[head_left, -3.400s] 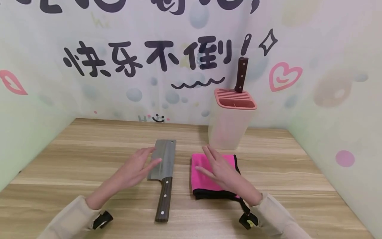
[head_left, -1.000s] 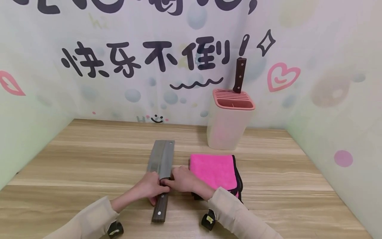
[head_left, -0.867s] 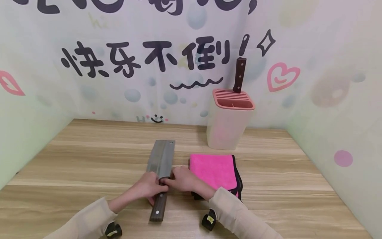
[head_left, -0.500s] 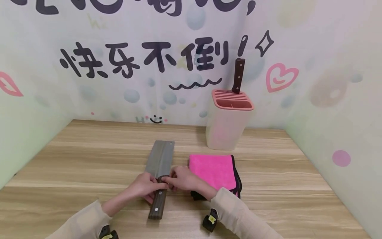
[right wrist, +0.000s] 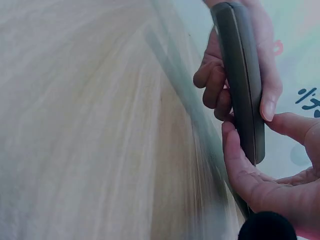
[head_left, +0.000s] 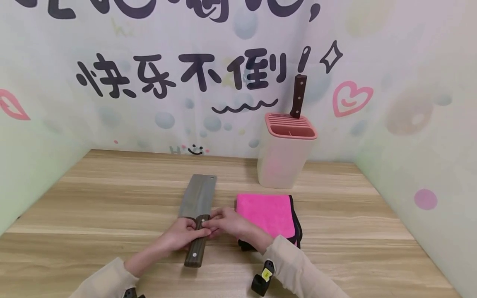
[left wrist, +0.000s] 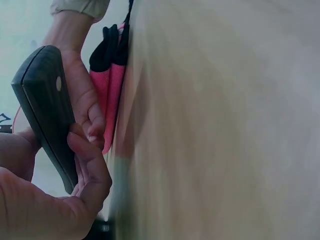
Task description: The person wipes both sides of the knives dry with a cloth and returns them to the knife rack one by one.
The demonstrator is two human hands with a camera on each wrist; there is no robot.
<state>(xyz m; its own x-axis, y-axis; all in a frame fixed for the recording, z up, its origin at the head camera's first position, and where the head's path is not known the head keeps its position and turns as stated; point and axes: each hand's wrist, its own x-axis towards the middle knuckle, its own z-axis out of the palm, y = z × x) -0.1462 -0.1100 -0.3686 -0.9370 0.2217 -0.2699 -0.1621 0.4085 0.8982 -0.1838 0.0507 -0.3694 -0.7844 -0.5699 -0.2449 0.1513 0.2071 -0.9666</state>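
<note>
In the head view I have the cleaver (head_left: 198, 196) at the middle of the counter (head_left: 112, 198), its long axis running nearly six to twelve o'clock, handle (head_left: 195, 251) toward the person, blade pointing away. The left hand (head_left: 178, 236) comes in from eight o'clock and the right hand (head_left: 231, 224) from four; both pinch the handle, thumbs on top, the right one slightly nearer the blade. From that grip the pink cloth (head_left: 264, 210) lies near, at about three o'clock. The cream knife block (head_left: 283, 163), a brown-handled knife (head_left: 298, 97) upright in its slots, stands farther off between one and two, so I judge the right hand the nearer one to it.

In the left wrist view I see the handle slanting from eleven o'clock to five, held clear of the counter, left fingers curled under it and the right hand beyond.

In the right wrist view I see the handle's butt toward twelve, the right thumb and fingers gripping its opposite end. I cannot tell whether the blade touches the counter.
</note>
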